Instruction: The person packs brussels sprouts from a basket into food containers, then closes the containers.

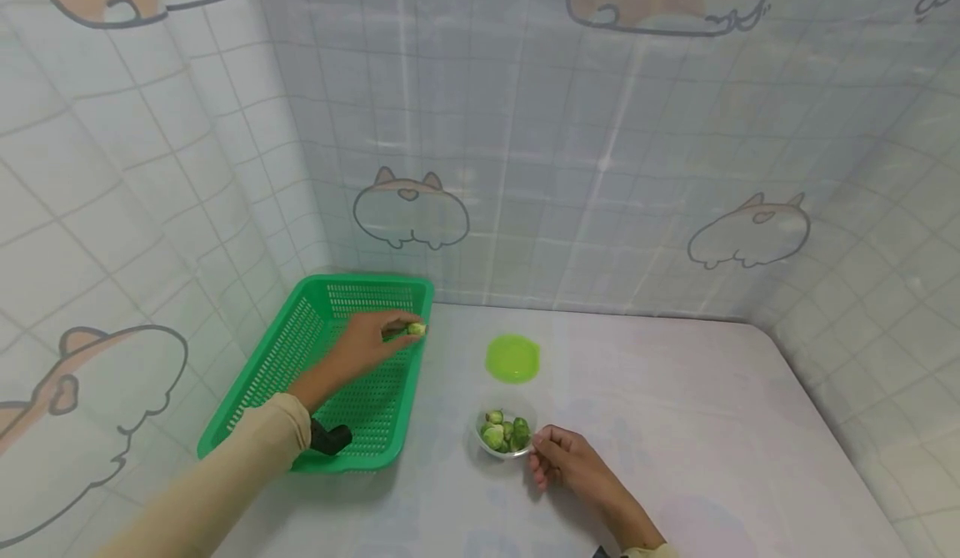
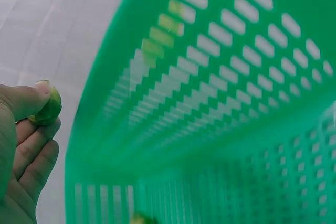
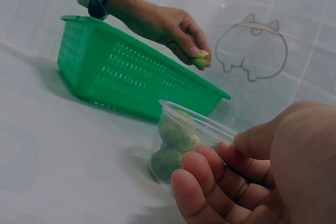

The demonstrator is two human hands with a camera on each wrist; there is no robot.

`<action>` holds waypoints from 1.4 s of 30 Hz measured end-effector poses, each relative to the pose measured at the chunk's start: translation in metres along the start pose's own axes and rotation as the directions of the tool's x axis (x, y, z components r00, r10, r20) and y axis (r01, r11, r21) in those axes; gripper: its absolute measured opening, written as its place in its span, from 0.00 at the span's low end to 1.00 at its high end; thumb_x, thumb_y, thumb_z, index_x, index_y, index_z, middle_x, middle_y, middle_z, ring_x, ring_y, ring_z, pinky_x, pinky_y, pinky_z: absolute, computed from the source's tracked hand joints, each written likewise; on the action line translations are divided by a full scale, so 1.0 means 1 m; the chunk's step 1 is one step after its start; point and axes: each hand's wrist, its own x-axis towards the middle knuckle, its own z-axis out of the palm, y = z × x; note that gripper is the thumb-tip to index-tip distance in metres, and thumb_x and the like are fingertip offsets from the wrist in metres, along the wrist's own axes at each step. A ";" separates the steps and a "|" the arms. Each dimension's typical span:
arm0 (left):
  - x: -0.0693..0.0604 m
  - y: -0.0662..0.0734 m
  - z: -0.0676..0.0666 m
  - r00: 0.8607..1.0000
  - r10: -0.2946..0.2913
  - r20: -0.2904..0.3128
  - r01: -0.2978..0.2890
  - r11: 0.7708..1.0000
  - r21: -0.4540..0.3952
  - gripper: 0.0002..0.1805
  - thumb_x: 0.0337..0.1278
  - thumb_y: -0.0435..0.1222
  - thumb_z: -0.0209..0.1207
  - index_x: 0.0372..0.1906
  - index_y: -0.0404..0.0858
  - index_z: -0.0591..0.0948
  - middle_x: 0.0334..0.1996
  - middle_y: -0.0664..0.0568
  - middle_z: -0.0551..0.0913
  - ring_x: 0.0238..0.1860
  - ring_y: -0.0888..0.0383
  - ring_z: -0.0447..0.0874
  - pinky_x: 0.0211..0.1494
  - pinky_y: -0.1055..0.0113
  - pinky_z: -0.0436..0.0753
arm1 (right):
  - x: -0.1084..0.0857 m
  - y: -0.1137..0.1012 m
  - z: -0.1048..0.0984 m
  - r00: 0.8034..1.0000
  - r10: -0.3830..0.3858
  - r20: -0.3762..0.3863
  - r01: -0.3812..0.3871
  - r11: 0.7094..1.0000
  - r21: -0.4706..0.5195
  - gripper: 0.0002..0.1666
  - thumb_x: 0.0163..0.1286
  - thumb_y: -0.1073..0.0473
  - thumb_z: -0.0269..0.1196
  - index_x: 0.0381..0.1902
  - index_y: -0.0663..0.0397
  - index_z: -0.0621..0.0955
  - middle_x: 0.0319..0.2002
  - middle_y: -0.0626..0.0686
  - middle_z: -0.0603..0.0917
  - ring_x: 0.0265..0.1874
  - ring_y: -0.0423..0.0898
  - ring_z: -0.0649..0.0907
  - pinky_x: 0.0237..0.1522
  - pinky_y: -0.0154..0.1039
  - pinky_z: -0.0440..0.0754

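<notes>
My left hand (image 1: pixel 363 344) pinches a Brussels sprout (image 1: pixel 417 329) between thumb and fingers, over the right rim of the green plastic basket (image 1: pixel 377 279). The sprout also shows in the left wrist view, just outside the basket wall. With thumb and curled fingers, my right hand (image 1: pixel 573 465) grips the rim of a small clear plastic tub (image 3: pixel 184 109) on the table. Several Brussels sprouts (image 1: pixel 495 436) lie inside that tub. Low in the left wrist view, a blurred yellow-green thing (image 2: pixel 143 219) appears in the basket, mostly cut off by the frame edge.
A lime-green round lid (image 1: pixel 513 359) lies flat on the white-covered table (image 1: pixel 660 408), behind the tub. The basket stands to the left, near the sheeted walls (image 1: pixel 570 208) that enclose the table at the back and sides.
</notes>
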 end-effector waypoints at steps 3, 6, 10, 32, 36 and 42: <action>0.003 0.012 0.012 0.999 0.019 0.032 -0.018 1.000 -0.023 0.16 0.64 0.42 0.67 0.56 0.48 0.86 0.52 0.58 0.87 0.53 0.57 0.86 0.54 0.58 0.86 | 0.000 0.000 -0.001 1.000 -0.001 0.004 0.001 1.000 -0.003 0.17 0.79 0.51 0.56 0.41 0.62 0.77 0.33 0.51 0.82 0.28 0.42 0.81 0.33 0.36 0.85; 0.005 0.024 0.024 0.997 0.043 0.070 -0.041 0.999 -0.022 0.16 0.64 0.43 0.67 0.56 0.49 0.85 0.53 0.59 0.86 0.52 0.57 0.87 0.54 0.59 0.86 | 0.000 0.000 -0.001 1.000 -0.001 0.004 0.001 1.000 -0.008 0.17 0.79 0.51 0.56 0.41 0.61 0.77 0.33 0.51 0.82 0.28 0.42 0.81 0.33 0.36 0.85; 0.005 0.040 0.037 0.989 0.081 0.122 -0.077 0.996 -0.032 0.16 0.65 0.44 0.66 0.56 0.49 0.85 0.54 0.59 0.86 0.53 0.57 0.86 0.56 0.59 0.85 | -0.001 -0.001 -0.002 1.000 -0.004 0.010 0.004 1.000 -0.006 0.17 0.79 0.50 0.56 0.41 0.61 0.78 0.33 0.50 0.82 0.28 0.42 0.81 0.33 0.36 0.85; 0.008 0.094 0.088 0.931 0.169 0.325 -0.172 0.985 -0.018 0.16 0.63 0.44 0.68 0.54 0.47 0.85 0.49 0.64 0.87 0.51 0.68 0.84 0.56 0.66 0.84 | -0.003 -0.005 -0.002 0.999 -0.022 0.027 0.022 1.000 -0.005 0.17 0.80 0.52 0.55 0.41 0.63 0.77 0.33 0.51 0.82 0.28 0.42 0.81 0.33 0.36 0.85; 0.008 0.098 0.092 0.919 0.171 0.355 -0.178 0.984 -0.013 0.15 0.64 0.44 0.67 0.54 0.48 0.85 0.48 0.65 0.87 0.51 0.69 0.84 0.54 0.68 0.84 | -0.003 -0.004 -0.003 0.999 -0.028 0.036 0.029 1.000 -0.006 0.17 0.80 0.52 0.54 0.40 0.62 0.76 0.33 0.51 0.82 0.28 0.42 0.81 0.33 0.35 0.85; 0.008 0.103 0.100 0.901 0.163 0.403 -0.175 0.985 -0.007 0.15 0.64 0.42 0.67 0.54 0.47 0.86 0.49 0.65 0.87 0.50 0.69 0.83 0.54 0.69 0.84 | -0.001 -0.002 -0.003 0.999 -0.029 0.033 0.029 1.000 -0.008 0.16 0.80 0.53 0.54 0.39 0.61 0.77 0.33 0.51 0.82 0.28 0.42 0.81 0.33 0.36 0.85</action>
